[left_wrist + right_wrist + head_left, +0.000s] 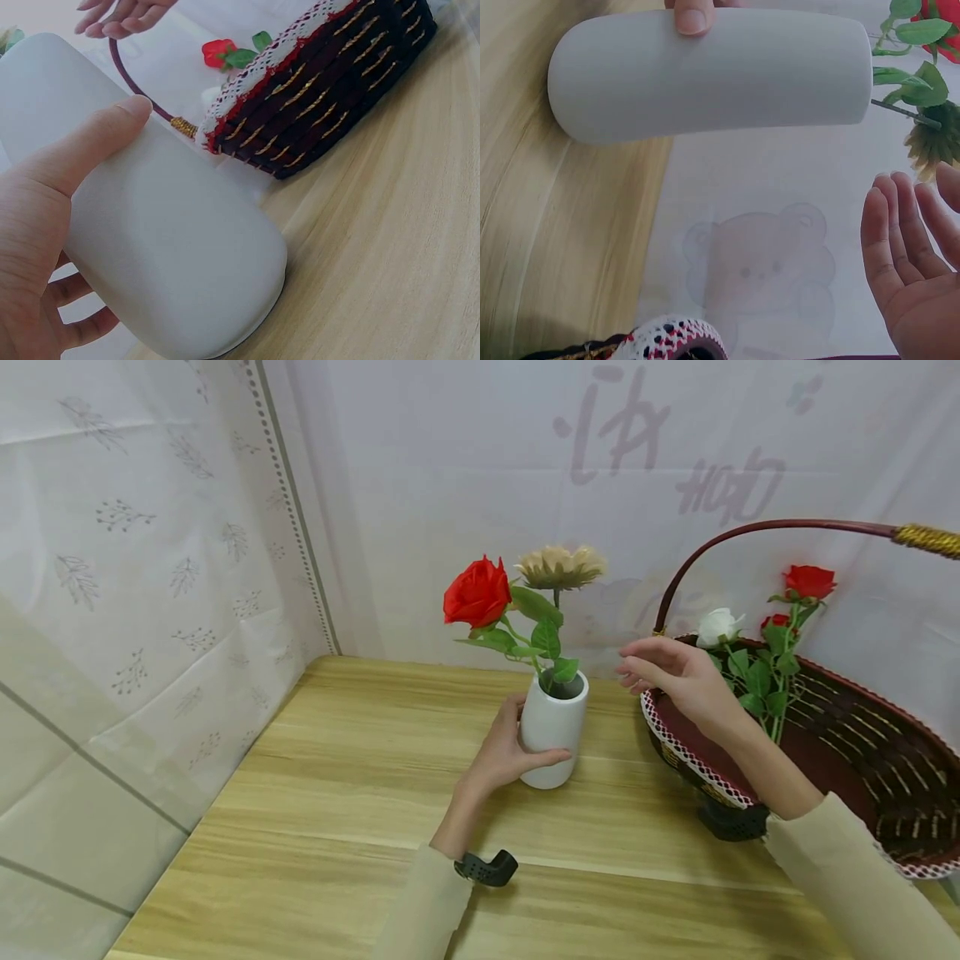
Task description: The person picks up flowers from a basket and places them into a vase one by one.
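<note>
Vase (551,735) stands mid-frame; I see the left hand (498,756) gripping it. Right hand (686,681), right of centre, holds nothing, fingers loose. Progress, I judge: partway. Rose (477,594) and tan flower (561,568) are in; three blooms (810,582) sit in the basket (862,718), frame right.

Seen at back: a pale curtain (420,485) with mauve lettering (622,427) and a faint bear print (761,266). At left: white cloth (150,635) bearing grey sprigs (77,579). Below: a tabletop (360,760) in yellowish wood grain.
</note>
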The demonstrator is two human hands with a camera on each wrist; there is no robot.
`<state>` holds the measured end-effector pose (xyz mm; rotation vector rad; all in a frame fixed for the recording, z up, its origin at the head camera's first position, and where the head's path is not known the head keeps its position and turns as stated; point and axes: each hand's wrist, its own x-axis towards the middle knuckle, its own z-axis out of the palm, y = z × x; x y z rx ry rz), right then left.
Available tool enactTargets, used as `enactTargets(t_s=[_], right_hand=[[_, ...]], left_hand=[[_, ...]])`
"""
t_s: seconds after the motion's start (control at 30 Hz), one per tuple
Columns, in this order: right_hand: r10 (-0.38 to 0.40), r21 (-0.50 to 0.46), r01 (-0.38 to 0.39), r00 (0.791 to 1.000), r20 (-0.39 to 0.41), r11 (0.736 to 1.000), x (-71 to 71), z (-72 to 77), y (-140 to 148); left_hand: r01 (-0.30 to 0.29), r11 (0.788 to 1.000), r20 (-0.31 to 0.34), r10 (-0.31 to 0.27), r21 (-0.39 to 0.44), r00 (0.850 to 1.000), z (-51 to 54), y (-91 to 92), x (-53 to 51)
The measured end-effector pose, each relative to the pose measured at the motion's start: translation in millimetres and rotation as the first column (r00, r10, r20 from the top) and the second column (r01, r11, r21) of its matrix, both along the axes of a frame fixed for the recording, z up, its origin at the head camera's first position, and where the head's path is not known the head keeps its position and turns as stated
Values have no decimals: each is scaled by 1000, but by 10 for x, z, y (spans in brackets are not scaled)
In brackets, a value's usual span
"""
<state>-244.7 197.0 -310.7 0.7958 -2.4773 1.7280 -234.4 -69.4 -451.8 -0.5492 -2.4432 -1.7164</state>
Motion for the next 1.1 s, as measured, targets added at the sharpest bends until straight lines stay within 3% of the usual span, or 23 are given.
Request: enactTargets(t_s=[0.37,0.63,1.1], right_hand=[[-56,-16,56,998,24,998,53,20,243],[-106,25,106,994,-30,994,63,60,442],[-144,-52,143,989,-20,988,42,91,816]], left_hand=[[11,1000,-5,-11,11,1000,1,3,-1],[10,1000,-4,-10,14,1000,2,17,-3],[6,1000,6,-6,14,1000,11,4,8]])
